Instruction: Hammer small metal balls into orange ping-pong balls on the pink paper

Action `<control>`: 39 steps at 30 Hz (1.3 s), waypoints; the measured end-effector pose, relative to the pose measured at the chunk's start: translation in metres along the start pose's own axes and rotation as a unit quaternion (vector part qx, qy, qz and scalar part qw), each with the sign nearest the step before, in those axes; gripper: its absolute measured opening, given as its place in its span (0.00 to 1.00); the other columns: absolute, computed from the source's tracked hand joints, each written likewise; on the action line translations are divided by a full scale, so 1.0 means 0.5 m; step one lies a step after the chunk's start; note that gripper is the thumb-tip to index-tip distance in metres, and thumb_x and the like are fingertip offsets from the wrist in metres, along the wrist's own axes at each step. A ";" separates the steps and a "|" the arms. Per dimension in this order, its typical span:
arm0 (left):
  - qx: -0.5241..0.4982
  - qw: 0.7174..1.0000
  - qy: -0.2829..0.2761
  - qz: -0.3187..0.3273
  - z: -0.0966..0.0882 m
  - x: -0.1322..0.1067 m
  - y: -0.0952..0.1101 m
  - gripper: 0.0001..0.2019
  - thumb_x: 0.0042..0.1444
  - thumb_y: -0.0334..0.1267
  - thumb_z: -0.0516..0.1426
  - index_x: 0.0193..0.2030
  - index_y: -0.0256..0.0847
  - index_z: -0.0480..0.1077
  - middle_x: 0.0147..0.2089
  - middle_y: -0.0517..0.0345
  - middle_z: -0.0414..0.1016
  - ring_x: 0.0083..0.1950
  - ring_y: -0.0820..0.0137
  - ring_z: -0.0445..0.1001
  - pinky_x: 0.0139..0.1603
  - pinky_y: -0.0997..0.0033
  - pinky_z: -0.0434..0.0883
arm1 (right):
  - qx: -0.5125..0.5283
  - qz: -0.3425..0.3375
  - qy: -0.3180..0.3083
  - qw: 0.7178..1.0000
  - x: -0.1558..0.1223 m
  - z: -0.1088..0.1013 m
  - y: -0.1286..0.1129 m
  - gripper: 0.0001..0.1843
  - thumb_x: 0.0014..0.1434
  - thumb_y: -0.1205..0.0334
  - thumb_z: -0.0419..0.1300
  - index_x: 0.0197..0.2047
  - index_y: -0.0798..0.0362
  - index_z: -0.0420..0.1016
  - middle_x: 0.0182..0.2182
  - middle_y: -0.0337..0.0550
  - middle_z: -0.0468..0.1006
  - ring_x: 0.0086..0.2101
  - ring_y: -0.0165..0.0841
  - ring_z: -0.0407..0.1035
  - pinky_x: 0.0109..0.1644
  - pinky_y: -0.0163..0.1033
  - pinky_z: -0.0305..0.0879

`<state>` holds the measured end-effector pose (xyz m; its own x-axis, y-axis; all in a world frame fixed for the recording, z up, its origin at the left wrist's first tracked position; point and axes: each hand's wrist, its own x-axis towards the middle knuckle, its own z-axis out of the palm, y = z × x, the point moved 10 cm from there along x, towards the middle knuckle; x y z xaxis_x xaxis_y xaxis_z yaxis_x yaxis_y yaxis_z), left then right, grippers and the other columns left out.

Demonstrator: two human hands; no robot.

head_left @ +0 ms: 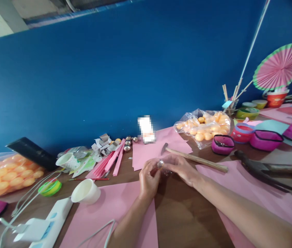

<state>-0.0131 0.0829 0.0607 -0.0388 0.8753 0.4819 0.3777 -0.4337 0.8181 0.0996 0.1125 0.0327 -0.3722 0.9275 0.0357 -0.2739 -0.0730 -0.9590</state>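
Observation:
My left hand (148,179) is closed, its thumb and fingertips pinching a small shiny silvery ball (160,163). Right beside it my right hand (183,169) has its fingers curled together; something small and glinting shows below its fingertips, too blurred to name. Both hands are over the brown table (182,213), between sheets of pink paper (125,203). Several similar shiny balls (127,148) lie beyond the left hand. Just past the right hand, a small wooden-handled hammer (197,158) rests across the pink paper.
A claw hammer (259,172) lies at right near magenta pouches (222,144). Bags of orange balls (208,129) sit at back right and far left. Left of my hands are a white cup (86,191), a power strip (58,217) with cables, and pink strips (118,158). A blue wall (104,79) stands behind.

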 end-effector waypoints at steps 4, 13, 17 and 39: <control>-0.006 1.000 0.004 0.003 -0.003 0.001 0.004 0.18 0.45 0.23 0.54 0.42 0.43 0.70 0.43 0.55 0.70 0.46 0.68 0.69 0.46 0.70 0.68 | -0.005 -0.006 0.000 1.000 0.001 -0.001 -0.002 0.18 0.41 0.55 0.66 0.34 0.56 0.73 0.31 0.43 0.76 0.32 0.32 0.69 0.36 0.38 0.63; 0.019 1.000 0.008 0.010 -0.005 0.000 0.013 0.18 0.45 0.23 0.55 0.42 0.44 0.70 0.43 0.56 0.71 0.46 0.69 0.69 0.46 0.71 0.68 | -0.018 -0.016 0.012 1.000 -0.001 -0.002 -0.009 0.17 0.41 0.56 0.66 0.34 0.56 0.73 0.31 0.43 0.76 0.33 0.33 0.69 0.36 0.38 0.63; 0.028 0.999 0.009 0.016 -0.005 0.000 0.018 0.18 0.45 0.23 0.55 0.42 0.44 0.71 0.43 0.56 0.71 0.46 0.68 0.69 0.47 0.70 0.68 | -0.021 -0.011 0.008 1.000 -0.002 0.000 -0.007 0.17 0.42 0.55 0.65 0.34 0.56 0.73 0.31 0.44 0.76 0.32 0.33 0.69 0.35 0.38 0.63; -0.208 0.970 -0.009 -0.123 0.019 -0.003 -0.038 0.15 0.49 0.38 0.57 0.44 0.36 0.67 0.42 0.49 0.74 0.44 0.66 0.72 0.45 0.66 0.69 | -0.066 -0.065 0.008 0.996 0.003 0.003 -0.027 0.15 0.46 0.52 0.62 0.33 0.54 0.72 0.31 0.41 0.75 0.34 0.33 0.68 0.41 0.39 0.63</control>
<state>-0.0116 0.0917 0.0417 -0.0624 0.9655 0.2527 -0.0482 -0.2558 0.9655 0.1015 0.1142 0.0460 -0.3263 0.9320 0.1578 -0.1995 0.0953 -0.9753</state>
